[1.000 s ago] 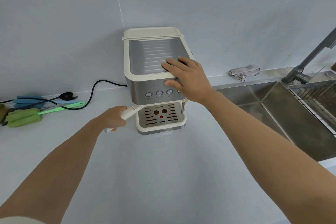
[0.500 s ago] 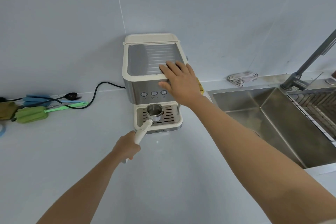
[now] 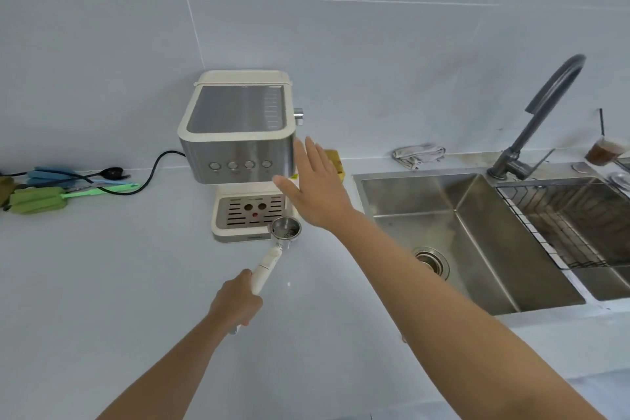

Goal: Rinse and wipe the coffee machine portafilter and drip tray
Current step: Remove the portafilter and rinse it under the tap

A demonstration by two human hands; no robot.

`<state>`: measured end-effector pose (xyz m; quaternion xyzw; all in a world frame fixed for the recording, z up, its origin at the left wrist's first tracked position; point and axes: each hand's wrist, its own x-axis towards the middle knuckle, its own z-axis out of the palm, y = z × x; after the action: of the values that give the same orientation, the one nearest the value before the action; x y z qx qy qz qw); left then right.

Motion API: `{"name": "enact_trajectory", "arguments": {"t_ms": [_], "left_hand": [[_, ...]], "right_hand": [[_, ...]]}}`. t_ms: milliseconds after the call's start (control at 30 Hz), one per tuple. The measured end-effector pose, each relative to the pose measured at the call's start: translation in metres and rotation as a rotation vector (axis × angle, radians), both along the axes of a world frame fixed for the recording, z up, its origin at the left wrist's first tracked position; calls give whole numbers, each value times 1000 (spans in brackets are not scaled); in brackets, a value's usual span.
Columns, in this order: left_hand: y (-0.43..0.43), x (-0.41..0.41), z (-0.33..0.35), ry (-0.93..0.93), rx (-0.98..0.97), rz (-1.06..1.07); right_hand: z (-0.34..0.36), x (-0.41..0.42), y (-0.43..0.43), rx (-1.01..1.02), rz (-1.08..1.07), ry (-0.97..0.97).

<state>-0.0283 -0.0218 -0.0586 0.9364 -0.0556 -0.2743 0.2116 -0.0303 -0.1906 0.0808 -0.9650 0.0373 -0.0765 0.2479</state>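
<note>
A cream and steel coffee machine (image 3: pixel 238 133) stands against the tiled wall. Its slotted drip tray (image 3: pixel 250 211) sits in the base. My left hand (image 3: pixel 237 303) grips the cream handle of the portafilter (image 3: pixel 285 229), whose steel basket is out of the machine, in front of the tray's right corner, with dark grounds inside. My right hand (image 3: pixel 313 184) hovers flat with fingers apart beside the machine's right front corner, holding nothing.
A steel sink (image 3: pixel 443 239) lies to the right with a grey tap (image 3: pixel 542 112) and a wire rack (image 3: pixel 562 225). A crumpled cloth (image 3: pixel 417 155) rests behind the sink. Green and blue brushes (image 3: pixel 51 194) and a black power cord (image 3: pixel 150 174) lie at the left. An iced drink cup (image 3: pixel 603 150) stands far right.
My left hand pulled the portafilter out from under the machine and toward me, to the right. My right hand lifted off the machine's top and now hovers beside it.
</note>
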Motion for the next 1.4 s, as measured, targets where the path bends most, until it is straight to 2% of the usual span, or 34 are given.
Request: {"name": "enact_trajectory", "arguments": {"t_ms": [200, 367, 600, 767, 900, 1033, 1167, 1400], "left_hand": [[-52, -19, -3, -38, -19, -114], [-105, -12, -5, -64, -35, -239], [-189, 3, -8, -77, -92, -432], [-248, 2, -2, -17, -147, -454], [-302, 0, -2, -80, -140, -465], [-358, -3, -9, -120, -145, -423], [-402, -13, -14, -111, -163, -320], [-447, -24, -5, -72, -98, -200]], "right_hand": [[-32, -62, -55, 124, -137, 37], [-51, -93, -107, 242, -358, 41], [-63, -136, -187, 613, -759, -11], [-69, -159, -240, 725, -909, -30], [-70, -159, -298, 795, -959, -66], [-77, -143, -366, 795, -925, 5], [-78, -129, -435, 840, -849, 62], [-68, -103, -537, 887, -860, 117]]}}
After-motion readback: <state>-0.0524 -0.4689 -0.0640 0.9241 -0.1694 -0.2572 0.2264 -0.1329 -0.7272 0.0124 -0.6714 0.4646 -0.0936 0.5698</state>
